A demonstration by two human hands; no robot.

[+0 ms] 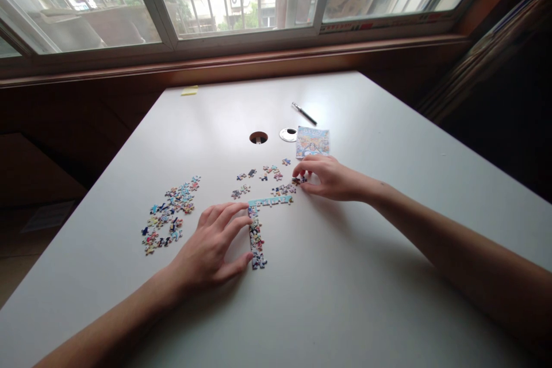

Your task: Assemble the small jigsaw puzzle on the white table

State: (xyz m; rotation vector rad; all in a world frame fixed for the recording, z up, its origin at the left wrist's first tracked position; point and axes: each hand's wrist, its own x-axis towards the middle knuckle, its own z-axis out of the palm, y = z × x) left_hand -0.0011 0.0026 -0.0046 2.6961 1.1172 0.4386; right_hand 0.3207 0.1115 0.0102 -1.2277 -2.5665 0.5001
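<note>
An L-shaped strip of joined puzzle pieces lies on the white table, with a light-blue top row. My left hand rests beside its left side, fingers spread and fingertips at the strip's edge. Just right of the top row, my right hand has its thumb and fingers bent around a dark puzzle piece. Loose pieces sit close to those fingertips, and several more are scattered above the strip.
A larger group of loose pieces spreads out on the left. Beyond my right hand lie a small picture sheet, a pen and a round metal cover near a cable hole. A yellow note sits at the far edge.
</note>
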